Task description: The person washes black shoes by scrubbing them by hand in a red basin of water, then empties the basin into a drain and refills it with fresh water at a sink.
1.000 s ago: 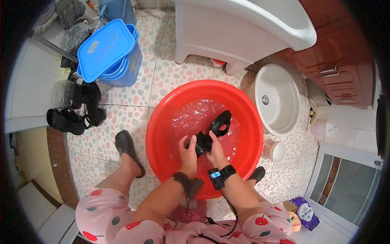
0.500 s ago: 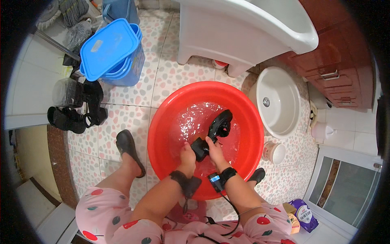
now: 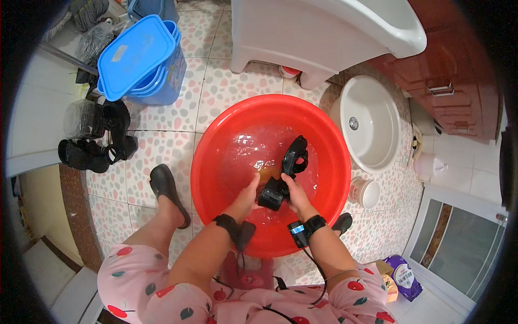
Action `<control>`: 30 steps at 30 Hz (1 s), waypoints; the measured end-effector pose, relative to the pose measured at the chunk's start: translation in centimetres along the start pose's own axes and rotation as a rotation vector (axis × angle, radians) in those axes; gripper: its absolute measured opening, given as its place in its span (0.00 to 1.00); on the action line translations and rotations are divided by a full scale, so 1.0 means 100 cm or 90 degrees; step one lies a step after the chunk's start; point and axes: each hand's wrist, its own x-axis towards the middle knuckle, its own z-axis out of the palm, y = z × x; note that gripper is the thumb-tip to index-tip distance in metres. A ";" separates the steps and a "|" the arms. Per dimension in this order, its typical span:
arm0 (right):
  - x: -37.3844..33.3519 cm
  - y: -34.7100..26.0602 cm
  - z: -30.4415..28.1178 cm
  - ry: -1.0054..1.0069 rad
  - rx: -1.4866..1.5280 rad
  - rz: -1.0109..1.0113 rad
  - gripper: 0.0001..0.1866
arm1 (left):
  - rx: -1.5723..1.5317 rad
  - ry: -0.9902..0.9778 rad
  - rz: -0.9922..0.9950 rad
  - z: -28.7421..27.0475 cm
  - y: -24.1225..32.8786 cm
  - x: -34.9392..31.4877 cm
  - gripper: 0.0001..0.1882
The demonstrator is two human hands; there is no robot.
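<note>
The person's 2 forearms reach up from the lower edge and lean toward each other over a large round red plastic basin (image 3: 217, 146) set between the legs, with water (image 3: 245, 144) glinting in it. Inside it, a little right of the middle, is a black strappy sandal (image 3: 273, 195), slanted so its chunky block end points toward the person and its looped strap end points up and to the right. The right hand (image 3: 295, 195) is clamped on the sandal's narrow middle from the right side, thumb laid along the top and pointing away from the body, the other fingers mostly hidden underneath. The left hand (image 3: 246, 196) is apart from the right, just beside the block end, turned on edge with its thumb uppermost and stretched forward; its lower fingers are hidden, so I cannot tell how far they curl or whether they touch the sandal. Both wrists are nearly straight, and each wears a black strap; the right strap (image 3: 314, 224) has a small lit device (image 3: 298, 232) beside it. To the right stands a round white basin (image 3: 389, 127) with a drain, near a small pale tub (image 3: 369, 194).
</note>
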 end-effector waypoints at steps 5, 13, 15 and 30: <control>-0.001 -0.003 -0.003 -0.014 0.005 0.031 0.28 | 0.163 -0.048 -0.061 -0.001 0.011 -0.008 0.37; -0.005 0.011 0.006 0.054 -0.115 -0.031 0.27 | 0.236 0.054 -0.148 0.016 0.012 -0.010 0.38; -0.006 0.015 0.008 0.046 -0.119 -0.040 0.26 | 0.224 0.044 -0.164 0.012 0.003 -0.003 0.38; 0.008 0.040 0.006 0.034 -0.214 -0.205 0.24 | 0.044 0.076 0.035 0.018 -0.019 -0.003 0.27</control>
